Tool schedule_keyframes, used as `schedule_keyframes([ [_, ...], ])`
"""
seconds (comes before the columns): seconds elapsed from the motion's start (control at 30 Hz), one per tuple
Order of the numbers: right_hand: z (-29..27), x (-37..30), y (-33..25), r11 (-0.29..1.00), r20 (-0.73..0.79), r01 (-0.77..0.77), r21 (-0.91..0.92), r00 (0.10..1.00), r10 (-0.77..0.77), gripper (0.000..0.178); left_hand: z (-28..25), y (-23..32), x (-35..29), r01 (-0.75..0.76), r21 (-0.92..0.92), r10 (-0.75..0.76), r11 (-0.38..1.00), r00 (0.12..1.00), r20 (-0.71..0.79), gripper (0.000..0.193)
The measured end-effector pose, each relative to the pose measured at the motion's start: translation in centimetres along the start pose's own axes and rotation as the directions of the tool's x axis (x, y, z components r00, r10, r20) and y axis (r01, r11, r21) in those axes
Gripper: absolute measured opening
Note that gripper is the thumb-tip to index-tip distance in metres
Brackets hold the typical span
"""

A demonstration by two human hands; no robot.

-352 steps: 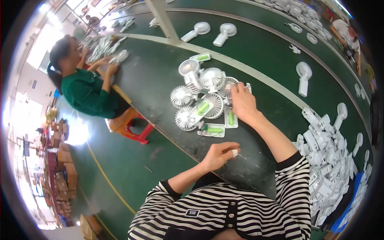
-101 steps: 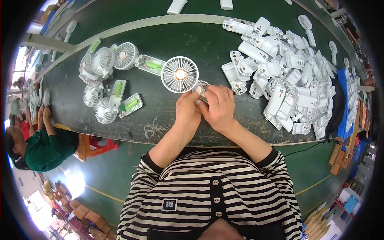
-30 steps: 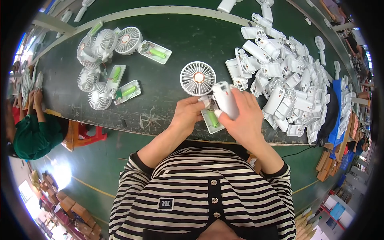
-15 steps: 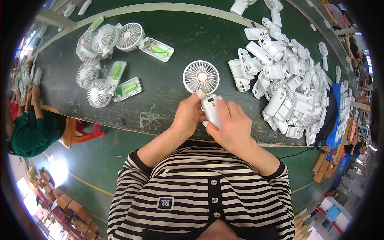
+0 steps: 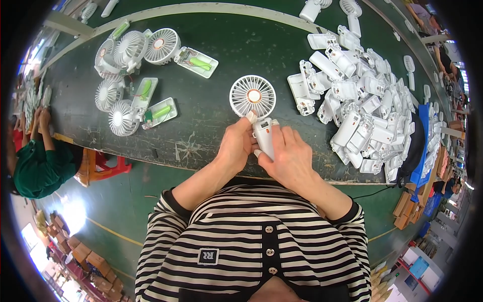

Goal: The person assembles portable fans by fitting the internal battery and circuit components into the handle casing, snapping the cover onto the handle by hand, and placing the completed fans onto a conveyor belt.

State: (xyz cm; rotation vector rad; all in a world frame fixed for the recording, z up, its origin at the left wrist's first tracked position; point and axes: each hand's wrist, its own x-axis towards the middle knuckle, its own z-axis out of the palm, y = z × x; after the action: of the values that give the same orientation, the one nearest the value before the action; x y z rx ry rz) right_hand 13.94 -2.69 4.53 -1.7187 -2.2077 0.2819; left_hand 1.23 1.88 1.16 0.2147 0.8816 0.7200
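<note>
A white handheld fan (image 5: pixel 253 96) with a round grille and an orange hub is held just above the dark green table (image 5: pixel 211 95), near its front edge. My left hand (image 5: pixel 235 145) grips the left side of the fan's handle (image 5: pixel 264 137), thumb up by the grille. My right hand (image 5: pixel 290 158) wraps the handle from the right and below. Both hands press together around the handle.
A heap of white plastic handle shells (image 5: pixel 362 105) lies to the right. Several open fans with green batteries (image 5: pixel 136 80) lie at the left. A person in a green top (image 5: pixel 37 166) sits at the far left. Cardboard boxes (image 5: pixel 75 256) stand on the floor.
Over the last second the white shell in my right hand came down onto the fan's handle, covering the green battery. Both hands have closed around the handle. The fan shifted slightly.
</note>
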Motion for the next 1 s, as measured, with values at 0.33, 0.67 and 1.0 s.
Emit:
schedule_keyframes([
  [0.33,0.1,0.2,0.0,1.0,-0.009,0.021,-0.013,1.0,-0.021,0.048,0.1,-0.4,0.6,0.034,0.223,-0.014,0.974,0.995,-0.094,0.029],
  [0.67,-0.8,-0.1,-0.3,1.0,-0.023,0.005,0.012,1.0,-0.005,0.058,0.5,0.5,0.3,0.084,0.175,-0.067,0.981,0.992,-0.104,0.028],
  [1.0,-1.0,-1.0,0.9,0.762,0.357,-0.518,0.389,0.847,0.394,0.044,-0.8,0.5,0.7,-0.063,0.093,0.055,0.994,0.995,0.081,0.034],
])
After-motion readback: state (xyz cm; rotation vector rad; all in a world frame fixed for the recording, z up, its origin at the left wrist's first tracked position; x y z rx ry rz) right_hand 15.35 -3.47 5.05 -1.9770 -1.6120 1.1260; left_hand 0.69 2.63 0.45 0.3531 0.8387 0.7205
